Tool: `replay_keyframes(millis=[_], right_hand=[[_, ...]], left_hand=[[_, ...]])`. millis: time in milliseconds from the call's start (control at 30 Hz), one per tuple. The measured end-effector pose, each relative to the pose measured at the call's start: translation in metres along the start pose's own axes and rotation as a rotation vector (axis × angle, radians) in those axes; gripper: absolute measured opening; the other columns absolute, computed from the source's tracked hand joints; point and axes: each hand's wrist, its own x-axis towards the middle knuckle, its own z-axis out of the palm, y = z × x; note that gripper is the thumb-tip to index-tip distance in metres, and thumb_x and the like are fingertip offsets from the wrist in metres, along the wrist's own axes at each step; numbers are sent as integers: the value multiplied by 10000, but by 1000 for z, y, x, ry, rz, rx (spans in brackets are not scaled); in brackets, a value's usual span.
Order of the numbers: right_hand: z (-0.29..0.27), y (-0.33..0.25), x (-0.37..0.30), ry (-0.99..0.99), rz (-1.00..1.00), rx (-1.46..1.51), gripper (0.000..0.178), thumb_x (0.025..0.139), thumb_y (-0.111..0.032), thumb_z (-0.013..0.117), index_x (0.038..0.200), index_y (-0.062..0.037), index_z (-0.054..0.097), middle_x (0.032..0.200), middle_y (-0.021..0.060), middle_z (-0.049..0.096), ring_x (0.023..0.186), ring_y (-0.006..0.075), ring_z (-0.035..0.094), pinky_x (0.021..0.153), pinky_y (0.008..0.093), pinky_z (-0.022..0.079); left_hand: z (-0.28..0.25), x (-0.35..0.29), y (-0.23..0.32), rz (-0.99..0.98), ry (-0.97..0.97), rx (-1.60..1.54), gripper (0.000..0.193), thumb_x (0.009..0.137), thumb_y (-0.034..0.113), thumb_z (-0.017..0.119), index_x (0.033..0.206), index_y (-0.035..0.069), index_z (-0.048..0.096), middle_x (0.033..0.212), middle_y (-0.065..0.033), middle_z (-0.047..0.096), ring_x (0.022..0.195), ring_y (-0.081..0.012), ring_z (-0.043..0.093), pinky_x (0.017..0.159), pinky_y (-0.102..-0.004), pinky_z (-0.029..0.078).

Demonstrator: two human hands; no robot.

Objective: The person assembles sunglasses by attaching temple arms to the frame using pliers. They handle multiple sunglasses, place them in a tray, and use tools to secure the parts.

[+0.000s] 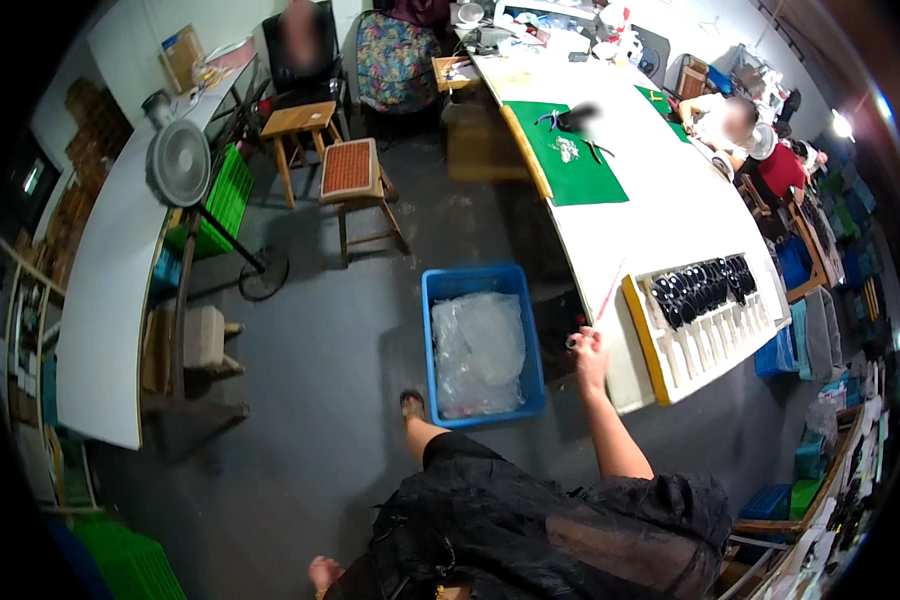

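My right hand is closed at the near left edge of the long white table. From its fingers a thin pinkish-red stick points up and away over the tabletop; its exact kind is unclear. A small dark, round end shows at the hand's left side. Right of that hand lies a yellow-edged tray with rows of slots, its far part filled with dark, glossy sunglasses. My left hand hangs low at the lower edge, away from the table, small and with its fingers unclear.
A blue bin of clear plastic bags stands on the floor before me. Farther up the table, a green mat bears pliers and small pale pieces. A stool and a fan stand left. A co-worker sits across the table.
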Motion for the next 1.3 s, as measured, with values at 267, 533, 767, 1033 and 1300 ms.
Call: replay_keyframes(millis=[267,533,767,1033,1300], right_hand=[[17,35,146,416,31,-1156,241,902,-163,497,1049,25,530,911,233,674,873,407,657,785,519,496],[63,14,273,554,361,-1506,309,978,-162,351,1186,19,490,985,204,690,930,365,679,812,484,524],[109,-1,359,654,573,-1488,291,975,-171,371,1160,-28,544,1010,173,695,952,332,681,824,496,517],[110,0,413,589,750,-1539,231,947,-158,466,1120,-50,573,1076,172,675,993,328,673,816,460,549],[103,-40,531,728,910,-1396,208,929,-151,478,1087,-102,605,1115,154,660,1051,324,645,837,476,527]], left_hand=[[168,95,278,366,-485,235,313,902,132,565,1211,115,524,994,-122,612,784,-217,591,683,-344,523],[418,133,352,17,-506,637,213,913,162,564,1121,132,529,848,-63,577,668,-184,549,556,-320,451],[536,207,526,12,-472,718,101,943,172,518,1042,155,521,764,-25,518,578,-143,492,453,-279,382],[828,227,783,360,-578,759,125,961,193,486,1064,132,522,775,-24,538,541,-112,492,422,-267,418],[1223,131,793,510,-830,942,382,901,194,565,1266,94,509,1058,-55,608,841,-150,596,620,-304,544]])
